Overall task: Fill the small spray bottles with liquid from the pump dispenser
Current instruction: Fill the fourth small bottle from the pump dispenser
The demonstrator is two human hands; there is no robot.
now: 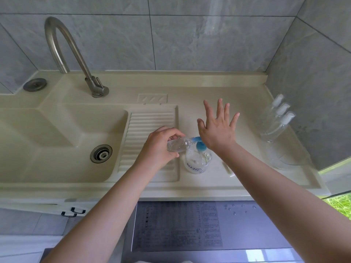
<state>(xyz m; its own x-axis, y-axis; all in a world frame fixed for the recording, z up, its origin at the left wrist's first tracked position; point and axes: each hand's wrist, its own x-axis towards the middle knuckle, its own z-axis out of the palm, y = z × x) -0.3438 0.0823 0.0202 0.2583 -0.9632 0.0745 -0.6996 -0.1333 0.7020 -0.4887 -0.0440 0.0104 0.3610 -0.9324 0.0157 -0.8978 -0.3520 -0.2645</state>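
1. The small spray bottle, clear and uncapped, lay almost on its side in the left hand, its mouth touching the blue nozzle of the pump dispenser. It looked partly filled. Tilted that far, liquid could have run back out of the neck if the mouth slipped off the nozzle.

2. The left fingers were curled round the bottle's body, holding it. A wet, smooth bottle could have turned in that hold and lost its line with the spout.

3. The right hand was spread wide, fingers straight, its heel on or just over the blue pump head; contact could not be made out for certain. A hard or off-centre press could have tipped the dispenser, which stood free on the desk, or shot liquid past the narrow mouth.

4. A small white piece, perhaps the bottle's spray top, lay just right of the dispenser, near the right forearm, and could have been swept off.

5. Three capped spray bottles stood well right of the dispenser, against the wall.

6. The sink basin lay well left of the dispenser, beyond the ribbed drainboard.
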